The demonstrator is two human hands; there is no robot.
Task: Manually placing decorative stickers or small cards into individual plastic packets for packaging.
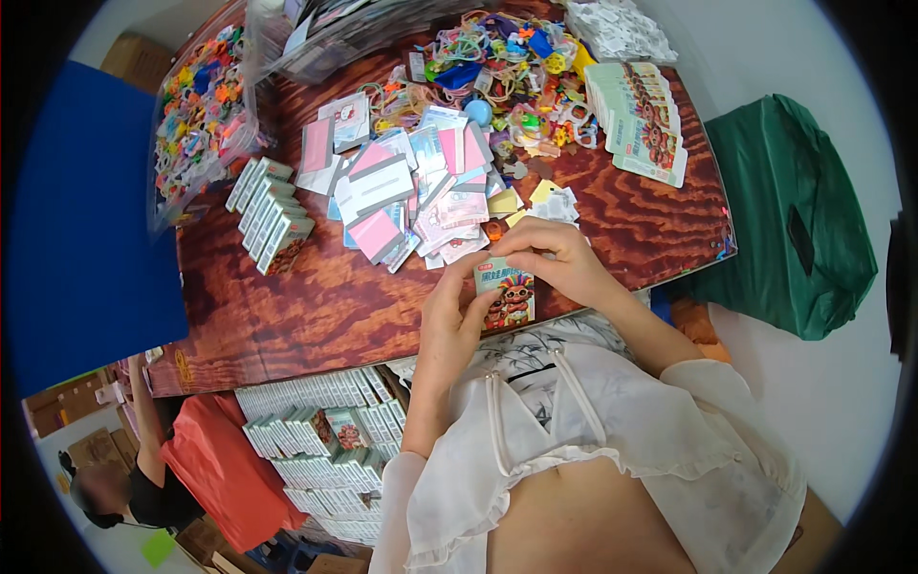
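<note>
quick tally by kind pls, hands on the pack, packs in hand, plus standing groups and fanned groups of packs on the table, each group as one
Hands, left hand and right hand: 2
Held pack: 1
Standing group of packs: 1
Fanned group of packs: 1
Total: 5

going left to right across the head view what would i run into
blue panel → row of small boxes → left hand → held box → right hand → fanned flat packs → green bag
</note>
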